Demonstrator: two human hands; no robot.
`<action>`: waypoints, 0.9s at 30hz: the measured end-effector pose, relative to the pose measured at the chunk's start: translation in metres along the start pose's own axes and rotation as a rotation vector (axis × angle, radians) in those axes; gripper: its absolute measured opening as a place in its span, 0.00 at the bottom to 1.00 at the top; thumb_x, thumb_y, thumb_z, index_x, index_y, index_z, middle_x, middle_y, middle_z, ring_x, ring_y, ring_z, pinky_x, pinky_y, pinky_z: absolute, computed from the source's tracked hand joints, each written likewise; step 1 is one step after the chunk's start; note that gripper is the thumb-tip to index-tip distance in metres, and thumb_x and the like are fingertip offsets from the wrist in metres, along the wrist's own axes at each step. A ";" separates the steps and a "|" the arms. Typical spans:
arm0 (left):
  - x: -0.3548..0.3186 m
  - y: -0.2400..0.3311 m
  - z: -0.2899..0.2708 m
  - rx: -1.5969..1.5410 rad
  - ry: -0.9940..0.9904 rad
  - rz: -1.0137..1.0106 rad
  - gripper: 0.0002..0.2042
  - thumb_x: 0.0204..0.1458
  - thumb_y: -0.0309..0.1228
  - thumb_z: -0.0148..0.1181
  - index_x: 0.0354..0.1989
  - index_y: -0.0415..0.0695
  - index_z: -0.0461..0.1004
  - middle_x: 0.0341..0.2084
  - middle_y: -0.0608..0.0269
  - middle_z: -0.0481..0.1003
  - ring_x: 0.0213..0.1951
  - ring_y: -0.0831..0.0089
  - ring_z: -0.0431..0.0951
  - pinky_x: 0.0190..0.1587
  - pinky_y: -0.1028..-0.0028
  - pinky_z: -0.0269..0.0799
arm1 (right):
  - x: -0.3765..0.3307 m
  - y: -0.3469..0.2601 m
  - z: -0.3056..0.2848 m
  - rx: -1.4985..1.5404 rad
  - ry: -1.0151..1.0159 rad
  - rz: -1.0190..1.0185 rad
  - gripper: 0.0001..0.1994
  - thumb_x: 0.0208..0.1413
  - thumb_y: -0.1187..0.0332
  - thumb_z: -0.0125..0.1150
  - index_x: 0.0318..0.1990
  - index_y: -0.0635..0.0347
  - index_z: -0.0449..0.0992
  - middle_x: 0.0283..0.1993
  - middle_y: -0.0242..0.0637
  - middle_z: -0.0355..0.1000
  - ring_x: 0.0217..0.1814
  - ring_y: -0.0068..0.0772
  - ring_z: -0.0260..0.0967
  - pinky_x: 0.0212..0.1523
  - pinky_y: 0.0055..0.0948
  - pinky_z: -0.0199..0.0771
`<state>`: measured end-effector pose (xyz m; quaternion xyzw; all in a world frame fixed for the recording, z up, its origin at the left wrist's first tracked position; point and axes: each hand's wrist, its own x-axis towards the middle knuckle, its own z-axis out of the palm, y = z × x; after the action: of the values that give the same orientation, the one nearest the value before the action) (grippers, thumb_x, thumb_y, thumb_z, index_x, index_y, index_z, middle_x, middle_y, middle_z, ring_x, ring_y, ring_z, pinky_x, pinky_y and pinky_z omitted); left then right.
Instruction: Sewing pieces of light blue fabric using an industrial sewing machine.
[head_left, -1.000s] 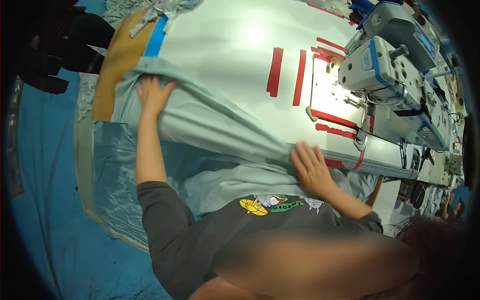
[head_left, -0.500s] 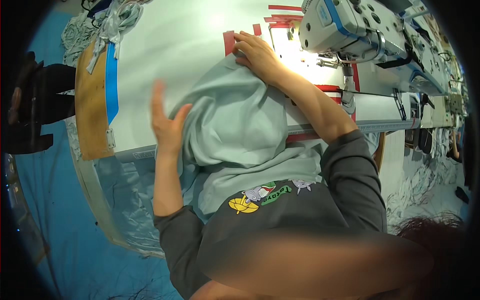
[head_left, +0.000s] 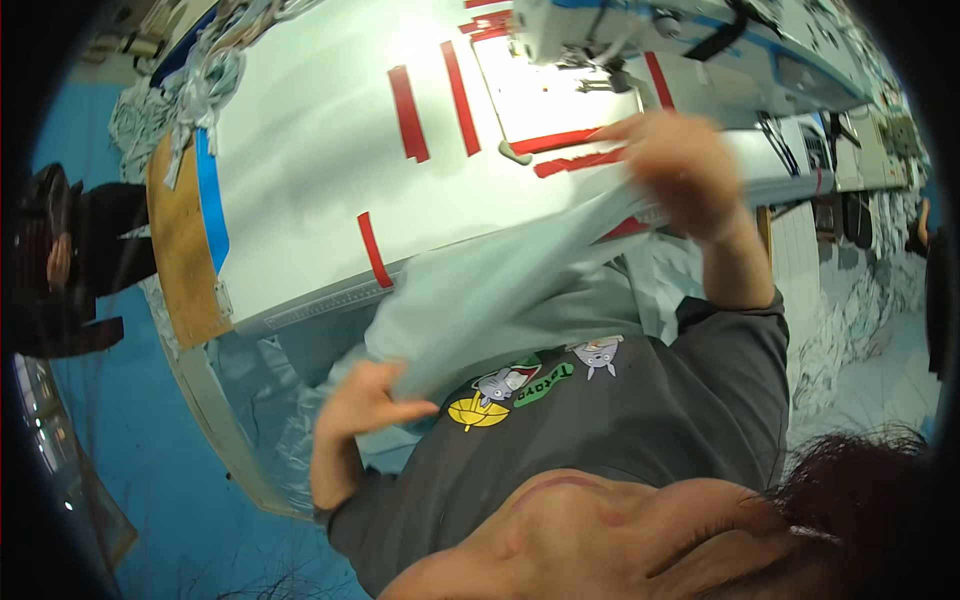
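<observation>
A length of pale green cloth [head_left: 490, 290] is drawn slantwise along the table's front edge, its upper fold pulled fairly straight. At its right end my right hand [head_left: 690, 175], smeared by motion, closes on the cloth's edge just in front of the sewing machine's plate. My left hand [head_left: 365, 400] is low on the left, beside the cloth's lower left end and close to my shirt. Its thumb points right, but blur hides whether the fingers grip the cloth. More of the cloth lies across my lap.
The sewing machine [head_left: 690, 50] stands at the back right. Red tape strips [head_left: 407, 115] mark the white table [head_left: 300, 150]. Crumpled cloth scraps [head_left: 205, 90] lie at the far left corner, above a wooden board [head_left: 185, 240]. Another person [head_left: 85, 240] is at the left.
The cloth has come off the tabletop toward me, baring more red tape. My right hand has moved right and nearer; my left hand has dropped toward my lap.
</observation>
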<state>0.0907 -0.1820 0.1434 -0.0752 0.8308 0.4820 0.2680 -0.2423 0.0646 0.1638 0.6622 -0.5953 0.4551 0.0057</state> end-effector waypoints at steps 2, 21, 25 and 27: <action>-0.008 -0.023 0.034 0.048 -0.044 -0.025 0.16 0.40 0.33 0.69 0.31 0.36 0.73 0.25 0.46 0.72 0.27 0.65 0.76 0.30 0.67 0.70 | -0.038 -0.009 -0.052 0.008 0.286 0.124 0.06 0.61 0.70 0.51 0.40 0.65 0.70 0.29 0.39 0.70 0.33 0.35 0.71 0.44 0.50 0.75; 0.254 0.063 -0.052 0.346 0.487 0.970 0.17 0.35 0.24 0.71 0.36 0.42 0.75 0.36 0.59 0.75 0.40 0.64 0.75 0.44 0.67 0.72 | -0.054 0.090 0.084 -0.415 0.053 0.408 0.22 0.46 0.66 0.67 0.51 0.46 0.68 0.41 0.31 0.71 0.42 0.34 0.70 0.34 0.32 0.73; 0.258 0.045 -0.030 0.573 0.187 0.909 0.35 0.34 0.40 0.72 0.55 0.44 0.67 0.56 0.57 0.66 0.59 0.61 0.64 0.59 0.59 0.60 | -0.083 0.067 0.035 -0.600 0.293 0.489 0.16 0.47 0.74 0.62 0.47 0.54 0.75 0.52 0.37 0.69 0.52 0.42 0.66 0.44 0.34 0.73; 0.253 0.046 -0.039 0.744 0.012 0.674 0.54 0.29 0.56 0.68 0.68 0.47 0.51 0.67 0.59 0.54 0.69 0.61 0.50 0.69 0.53 0.39 | -0.114 0.060 0.013 -0.655 0.230 0.644 0.19 0.46 0.78 0.59 0.48 0.57 0.75 0.53 0.40 0.69 0.53 0.45 0.66 0.48 0.37 0.71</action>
<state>-0.1552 -0.1574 0.0630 0.2952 0.9260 0.2124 0.1012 -0.2686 0.1298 0.0545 0.3527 -0.8781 0.2923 0.1386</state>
